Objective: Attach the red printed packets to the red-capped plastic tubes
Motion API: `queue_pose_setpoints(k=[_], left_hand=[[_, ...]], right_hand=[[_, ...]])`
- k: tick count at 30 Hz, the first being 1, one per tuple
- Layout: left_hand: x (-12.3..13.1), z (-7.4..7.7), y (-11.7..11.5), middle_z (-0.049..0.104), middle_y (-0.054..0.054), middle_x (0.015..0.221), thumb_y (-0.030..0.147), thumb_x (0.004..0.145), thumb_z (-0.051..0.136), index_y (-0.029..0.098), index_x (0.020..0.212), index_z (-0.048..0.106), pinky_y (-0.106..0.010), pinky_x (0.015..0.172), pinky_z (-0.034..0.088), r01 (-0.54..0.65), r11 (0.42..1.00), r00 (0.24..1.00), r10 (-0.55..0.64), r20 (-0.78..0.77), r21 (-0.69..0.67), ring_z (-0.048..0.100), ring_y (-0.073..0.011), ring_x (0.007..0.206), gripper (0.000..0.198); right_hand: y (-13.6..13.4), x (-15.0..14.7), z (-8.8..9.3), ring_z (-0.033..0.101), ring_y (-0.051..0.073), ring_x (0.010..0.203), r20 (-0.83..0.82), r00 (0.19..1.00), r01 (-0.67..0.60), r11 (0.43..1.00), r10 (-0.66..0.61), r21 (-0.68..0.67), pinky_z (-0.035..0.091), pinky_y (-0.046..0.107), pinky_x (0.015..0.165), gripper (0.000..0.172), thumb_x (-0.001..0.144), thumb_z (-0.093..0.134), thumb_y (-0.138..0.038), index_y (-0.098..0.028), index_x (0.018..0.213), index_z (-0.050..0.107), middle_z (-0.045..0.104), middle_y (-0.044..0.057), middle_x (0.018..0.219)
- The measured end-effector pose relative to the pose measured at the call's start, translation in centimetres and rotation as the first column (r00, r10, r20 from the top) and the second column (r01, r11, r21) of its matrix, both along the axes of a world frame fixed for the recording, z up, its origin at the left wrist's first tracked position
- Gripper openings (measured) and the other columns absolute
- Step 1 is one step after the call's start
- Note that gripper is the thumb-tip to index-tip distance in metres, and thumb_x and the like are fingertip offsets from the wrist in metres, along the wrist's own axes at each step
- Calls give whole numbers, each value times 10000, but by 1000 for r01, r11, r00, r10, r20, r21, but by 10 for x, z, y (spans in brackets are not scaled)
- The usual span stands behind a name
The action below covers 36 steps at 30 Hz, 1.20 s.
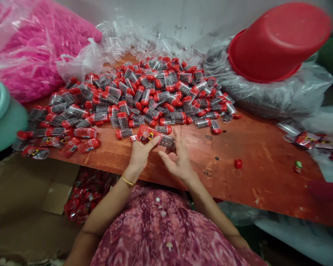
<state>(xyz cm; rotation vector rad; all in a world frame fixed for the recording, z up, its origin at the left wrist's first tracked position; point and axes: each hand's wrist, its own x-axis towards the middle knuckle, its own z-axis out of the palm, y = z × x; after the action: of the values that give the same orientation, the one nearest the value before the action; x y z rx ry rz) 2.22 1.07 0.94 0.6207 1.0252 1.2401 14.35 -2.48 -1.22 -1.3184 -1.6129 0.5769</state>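
Observation:
My left hand (141, 150) grips a clear tube (167, 141) filled with dark pellets, with a red printed sleeve (145, 133) at its left end. Its thumb presses along the top of the sleeve. At the tube's other end is my right hand (180, 159), thumb and fingers spread apart. Whether its palm touches the tube I cannot tell. Just beyond my hands lies a big heap of similar red-capped tubes (147, 88). Left of my hands, several tubes with red printed sleeves (88, 145) rest near the table edge.
The reddish table (238, 140) carries a loose red cap (238, 163) on the right. Clear tubes (122, 40) pile against the wall. A red bucket (274, 44) sits upside down on a plastic bag (269, 96). Pink pieces in a bag (41, 44) and a teal tub (5, 114) are left.

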Motion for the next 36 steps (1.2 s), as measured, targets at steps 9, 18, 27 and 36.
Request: queue_pose_setpoints(k=[9, 18, 27, 36], left_hand=[[2, -6, -5, 672, 10, 663, 280, 453, 842, 137, 672, 658, -222, 629, 489, 56, 996, 995, -50, 88, -66, 598, -93, 599, 320], [2, -10, -7, 646, 9, 607, 283, 546, 792, 129, 638, 640, -237, 647, 482, 73, 997, 997, -74, 24, 25, 594, -110, 604, 236], [-1, -11, -12, 575, 18, 506, 453, 655, 710, 136, 655, 631, -207, 484, 430, 266, 961, 958, -254, -135, 80, 512, -90, 475, 326], [8, -22, -31, 544, 37, 528, 509, 672, 683, 132, 710, 624, -192, 457, 403, 188, 980, 976, -179, -122, 62, 468, -66, 452, 383]], right_hand=[[-9, -11, 1, 324, 18, 323, -673, 731, -196, 908, -116, -369, 442, 211, 381, 268, 780, 601, -440, -207, 874, 506, 532, -74, 642], [-12, -17, 0, 480, 64, 485, -573, 818, -158, 938, -52, -310, 430, 190, 442, 283, 778, 623, -414, -204, 960, 575, 563, -41, 671], [-12, -14, -2, 260, 1, 287, -808, 585, -384, 853, -70, -353, 360, 176, 308, 276, 758, 640, -446, -211, 866, 545, 536, -86, 582], [-10, -21, -7, 440, 60, 385, -680, 718, -173, 908, -148, -381, 355, 179, 356, 276, 771, 622, -466, -216, 848, 532, 495, -83, 527]])
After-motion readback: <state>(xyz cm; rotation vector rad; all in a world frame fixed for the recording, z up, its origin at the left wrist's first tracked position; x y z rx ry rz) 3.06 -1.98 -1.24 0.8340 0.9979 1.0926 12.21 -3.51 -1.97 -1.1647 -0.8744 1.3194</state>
